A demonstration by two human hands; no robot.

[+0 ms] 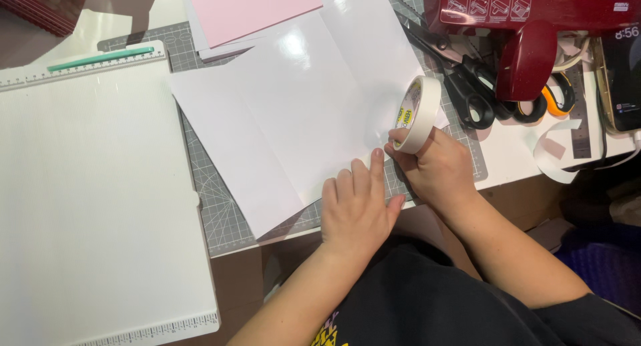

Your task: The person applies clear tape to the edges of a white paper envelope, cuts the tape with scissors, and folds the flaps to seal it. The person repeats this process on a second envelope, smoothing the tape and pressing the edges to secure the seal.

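White paper: a glossy white sheet lies at a slant on the grey gridded cutting mat, its lower right edge right under both hands.
Left hand: the left hand is pressed flat on the sheet's lower corner, fingers stretched out and close together, index tip at the edge, gripping nothing.
Right hand: the right hand is wrapped around a cream roll of masking tape, thumb inside the core, fingers curled round the outside.
Tape roll: it stands on edge, tilted, touching the sheet's right edge just beside the left index tip.
Beside the roll: black-handled scissors lie on the mat, close to the right, below a dark red desktop machine.
Far left: a big white scoring board with a teal stick along its top.
Top: pink paper peeks over the white sheet.
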